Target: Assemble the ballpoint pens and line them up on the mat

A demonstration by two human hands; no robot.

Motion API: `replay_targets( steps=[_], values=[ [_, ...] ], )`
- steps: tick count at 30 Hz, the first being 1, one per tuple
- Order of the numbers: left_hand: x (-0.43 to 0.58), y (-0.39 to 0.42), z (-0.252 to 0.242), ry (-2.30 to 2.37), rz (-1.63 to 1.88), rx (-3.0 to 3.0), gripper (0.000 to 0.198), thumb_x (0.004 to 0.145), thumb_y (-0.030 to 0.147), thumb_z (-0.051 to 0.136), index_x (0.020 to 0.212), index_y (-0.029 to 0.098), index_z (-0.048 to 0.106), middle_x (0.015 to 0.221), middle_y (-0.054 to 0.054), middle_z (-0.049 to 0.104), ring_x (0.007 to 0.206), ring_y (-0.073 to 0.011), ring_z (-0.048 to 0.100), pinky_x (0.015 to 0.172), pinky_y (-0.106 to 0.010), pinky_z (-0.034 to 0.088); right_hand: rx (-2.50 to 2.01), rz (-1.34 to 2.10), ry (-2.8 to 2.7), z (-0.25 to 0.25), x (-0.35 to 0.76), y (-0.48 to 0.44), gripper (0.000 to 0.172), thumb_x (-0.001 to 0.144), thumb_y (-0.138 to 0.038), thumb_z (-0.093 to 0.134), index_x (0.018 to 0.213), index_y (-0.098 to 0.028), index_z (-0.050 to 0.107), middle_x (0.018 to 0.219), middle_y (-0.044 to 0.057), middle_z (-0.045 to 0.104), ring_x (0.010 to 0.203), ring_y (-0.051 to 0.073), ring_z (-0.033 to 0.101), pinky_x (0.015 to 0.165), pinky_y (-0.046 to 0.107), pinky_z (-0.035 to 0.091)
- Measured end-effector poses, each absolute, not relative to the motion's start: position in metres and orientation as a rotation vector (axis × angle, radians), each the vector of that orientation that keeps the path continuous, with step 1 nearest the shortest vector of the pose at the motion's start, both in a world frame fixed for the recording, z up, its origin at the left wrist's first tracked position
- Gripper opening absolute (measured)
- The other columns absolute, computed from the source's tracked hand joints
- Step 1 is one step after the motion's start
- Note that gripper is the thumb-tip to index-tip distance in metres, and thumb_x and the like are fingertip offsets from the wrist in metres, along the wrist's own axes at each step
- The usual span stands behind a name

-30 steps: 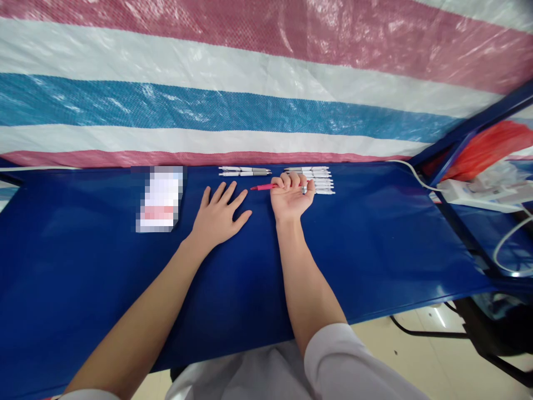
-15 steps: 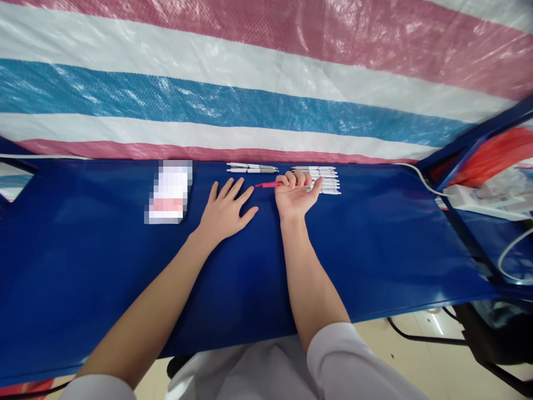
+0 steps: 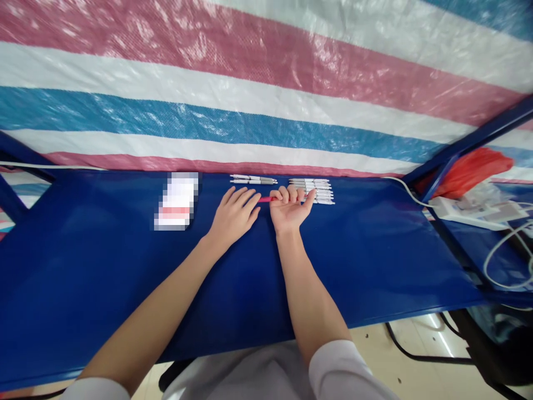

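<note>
A pink pen [image 3: 265,199] lies crosswise between my hands, just above the blue table surface. My right hand [image 3: 287,214] is palm up, its fingers curled around the pen's middle and right part, which they partly hide. My left hand [image 3: 235,214] is palm down at the pen's left end. Its thumb and index finger close on the tip and cover it. Behind my right hand, several white pens [image 3: 322,194] lie side by side in a row. Farther back, above my left hand, white and grey pens [image 3: 254,180] lie close together.
A blurred white and red rectangular item [image 3: 177,201] lies left on the blue table [image 3: 375,250]. A striped plastic sheet [image 3: 250,128] hangs along the back edge. At right are a power strip [image 3: 470,214], white cables and a red plastic bag [image 3: 470,172] beside the blue frame.
My left hand has moved right to the pen's tip, its spread fingers drawing together onto it. My right hand keeps hold of the pen. The view has tilted slightly upward.
</note>
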State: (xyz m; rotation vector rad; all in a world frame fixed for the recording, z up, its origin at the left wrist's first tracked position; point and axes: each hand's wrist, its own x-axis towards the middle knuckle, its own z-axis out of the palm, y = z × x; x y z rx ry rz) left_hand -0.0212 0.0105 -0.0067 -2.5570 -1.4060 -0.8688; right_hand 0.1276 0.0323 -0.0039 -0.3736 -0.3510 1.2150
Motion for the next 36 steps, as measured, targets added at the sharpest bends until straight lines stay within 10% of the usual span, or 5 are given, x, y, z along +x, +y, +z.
replay_targets(
  steps=[10,14,20,36],
  values=[
    [-0.034,0.007,-0.002,-1.212,-0.938,-2.484,0.025,0.099,0.023,0.047,0.105,0.013,0.07,0.108,-0.012,0.074,0.102,-0.0239,0.069,0.103,-0.042,0.052,-0.64,1.198,-0.585,0.002,0.135,0.028,0.039,0.091,-0.055,0.042,0.066,-0.025,0.044,0.058,-0.004,0.049,0.06,0.014,0.057,0.069,0.035,0.055],
    [-0.039,0.002,0.002,-1.232,-0.944,-2.491,0.026,0.099,0.022,0.048,0.104,0.013,0.071,0.108,-0.013,0.074,0.103,-0.025,0.07,0.102,-0.043,0.053,-1.04,0.719,-1.004,0.005,0.157,0.023,0.034,0.092,-0.05,0.048,0.09,-0.022,0.066,0.092,0.008,0.075,0.093,0.024,0.072,0.084,0.044,0.058],
    [-0.043,-0.002,0.011,-1.216,-0.878,-2.542,0.028,0.099,0.022,0.046,0.103,0.013,0.072,0.106,-0.014,0.074,0.103,-0.0261,0.07,0.102,-0.045,0.054,-0.95,-0.044,-2.072,0.01,0.171,0.001,0.028,0.092,-0.018,0.056,0.115,-0.025,0.07,0.118,0.004,0.074,0.12,0.023,0.065,0.112,0.046,0.046],
    [-0.033,-0.01,0.006,-1.331,-0.833,-2.681,0.034,0.1,0.032,0.045,0.114,0.016,0.07,0.113,-0.012,0.073,0.11,-0.0262,0.067,0.104,-0.044,0.051,-0.847,-0.116,-2.43,-0.001,0.187,0.007,0.03,0.098,-0.017,0.046,0.11,-0.025,0.073,0.114,0.003,0.076,0.1,0.02,0.074,0.078,0.032,0.062]
  ],
)
